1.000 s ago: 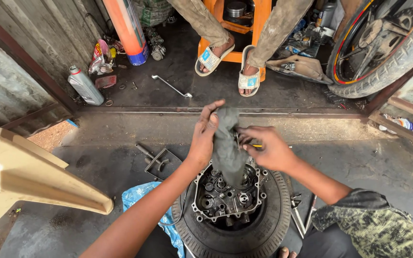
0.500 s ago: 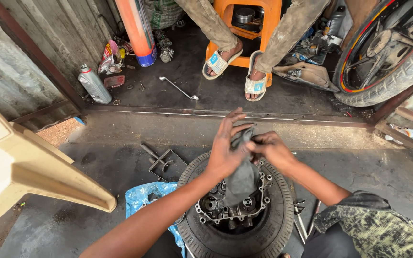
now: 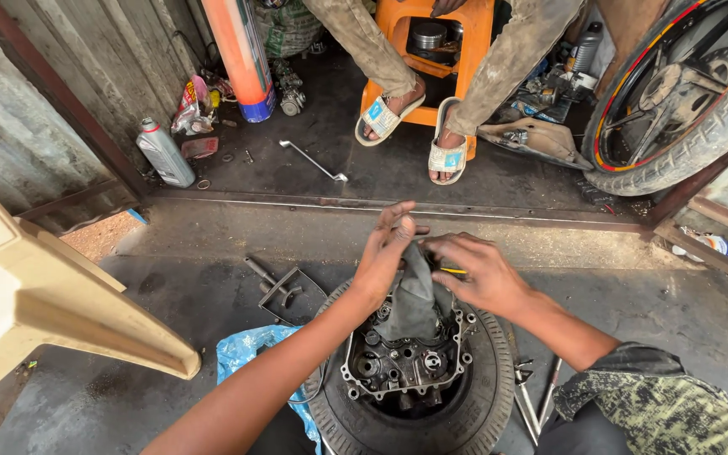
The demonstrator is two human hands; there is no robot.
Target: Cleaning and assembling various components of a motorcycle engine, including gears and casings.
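Observation:
A grey engine case point(image 3: 404, 364) lies open side up inside a black tyre point(image 3: 484, 403) on the floor. A dirty grey rag point(image 3: 415, 297) hangs down into the case. My left hand point(image 3: 386, 251) pinches the rag's top from the left. My right hand point(image 3: 475, 270) grips it from the right, and a thin yellow tool shows between its fingers. Both hands are just above the far rim of the case.
Another person sits on an orange stool point(image 3: 444, 50), sandalled feet point(image 3: 448, 153) on the dark floor. A spanner point(image 3: 313, 160), grey bottle point(image 3: 165, 153), orange cylinder point(image 3: 242, 59), motorcycle wheel point(image 3: 676, 101), cream chair point(image 3: 52, 303), blue bag point(image 3: 254, 354) and metal tools point(image 3: 280, 282) lie around.
Both hands have come down with the rag from above the tyre to the engine case, and now bunch its top together more tightly.

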